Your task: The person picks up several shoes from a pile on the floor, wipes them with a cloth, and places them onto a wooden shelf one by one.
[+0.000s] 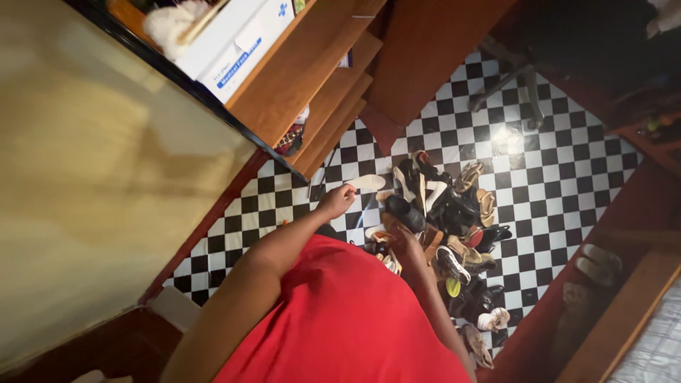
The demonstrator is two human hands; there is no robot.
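The left hand point(336, 201) is curled loosely, its fingertips pinching the end of a pale flat shoe point(366, 182) held just above the black-and-white checkered floor point(567, 170), the bare arm stretched out from a red top point(347, 319). The right hand point(408, 241) reaches down into the pile of shoes point(454, 241) beside it; how far it is open cannot be told.

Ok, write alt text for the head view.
Seen from above, a person in a red top reaches toward a pile of shoes on a black-and-white checkered floor. The left hand holds a pale flat insole; the right hand rests in the pile. Wooden shelves stand alongside.
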